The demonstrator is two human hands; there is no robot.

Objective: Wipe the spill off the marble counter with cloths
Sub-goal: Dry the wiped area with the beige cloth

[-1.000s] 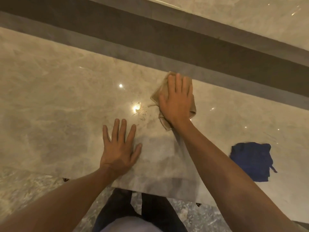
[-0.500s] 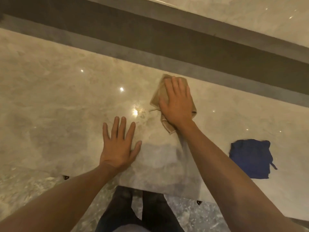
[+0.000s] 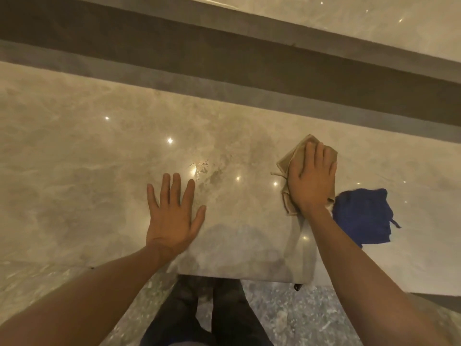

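Observation:
My right hand point(image 3: 311, 181) lies flat on a tan cloth point(image 3: 293, 158), pressing it onto the glossy marble counter point(image 3: 87, 158). The cloth's far corner and left edge stick out from under the fingers. A blue cloth point(image 3: 364, 218) lies crumpled just right of the tan one, touching its lower edge. Small wet specks of the spill point(image 3: 203, 168) glint on the marble just beyond my left fingertips. My left hand point(image 3: 172, 213) rests palm down on the counter, fingers spread, holding nothing.
A dark recessed band point(image 3: 224, 61) runs along the counter's far side, with a pale marble ledge point(image 3: 361, 18) beyond it. The counter's near edge point(image 3: 237, 277) sits above a speckled floor point(image 3: 299, 315) and my dark trousers point(image 3: 207, 313).
My right hand has slid the tan cloth to the right, off the wet spot and up against the blue cloth. The spill specks now lie uncovered. My left hand has stayed planted.

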